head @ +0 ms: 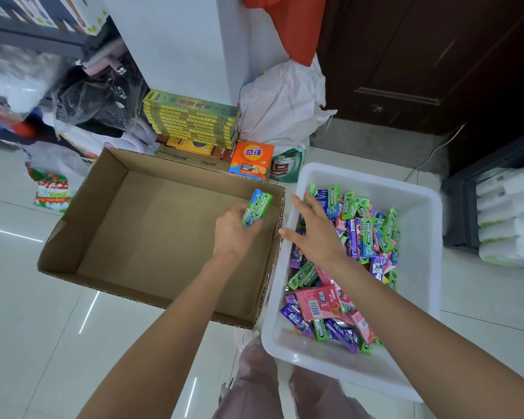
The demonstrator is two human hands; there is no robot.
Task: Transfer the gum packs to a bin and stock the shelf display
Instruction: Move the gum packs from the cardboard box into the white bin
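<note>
A shallow cardboard box (127,213) lies on the floor at the left; its visible floor is bare. Over its right side my left hand (235,229) grips a few green and blue gum packs (257,207). To the right stands a white plastic bin (418,207) holding several gum packs (366,234) in green, purple, pink and blue. My right hand (313,232) hovers with fingers spread over the bin's left rim, holding nothing.
Behind the box are a stack of yellow-green boxes (191,119), an orange packet (251,160), a white plastic bag (282,107) and a dark wooden door (421,55). A black crate with white rolls (508,216) stands at the right. Bags clutter the far left.
</note>
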